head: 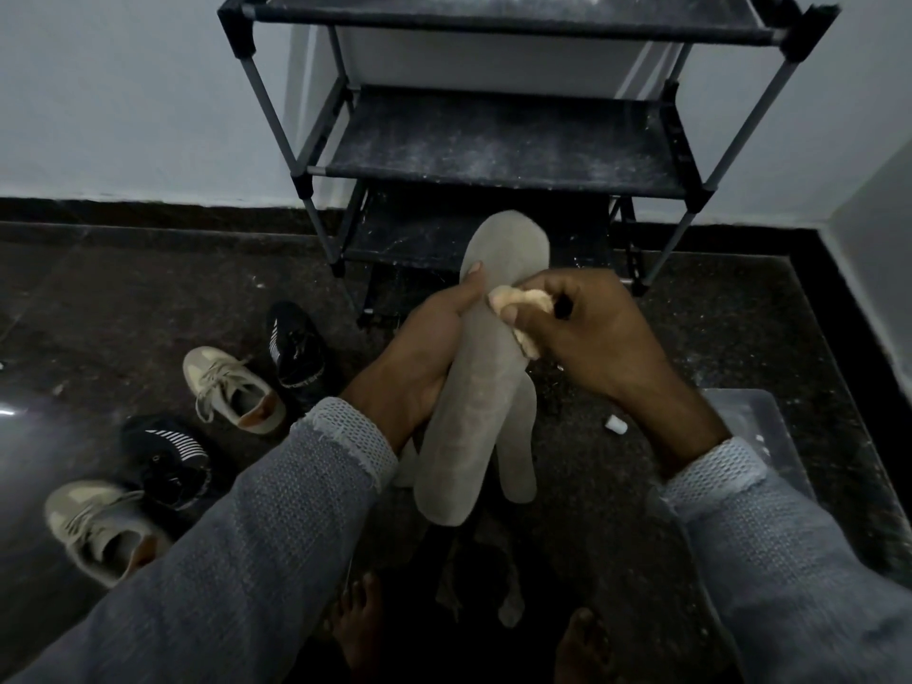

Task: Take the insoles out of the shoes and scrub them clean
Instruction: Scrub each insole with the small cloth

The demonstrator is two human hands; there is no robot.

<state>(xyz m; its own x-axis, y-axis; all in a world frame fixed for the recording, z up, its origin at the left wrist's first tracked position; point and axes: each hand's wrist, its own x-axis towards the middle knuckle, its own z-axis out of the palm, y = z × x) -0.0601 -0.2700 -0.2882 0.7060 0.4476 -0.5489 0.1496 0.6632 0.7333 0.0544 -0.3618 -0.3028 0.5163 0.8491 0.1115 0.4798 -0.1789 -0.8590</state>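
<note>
grip: left hand (424, 357) clasping grey insole (474, 387) mid-length, right hand (587, 333) pinching pale cloth (523, 301) against it | location: held above floor before rack | handling: light, floppy; support near midsection

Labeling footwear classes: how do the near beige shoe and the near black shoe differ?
The beige shoe has loose pale laces and an orange-tan lining; the black shoe shows white stripes and no visible laces. Beige lies nearer the camera, black just beyond it. Both rest on the dark floor, at the left.
</note>
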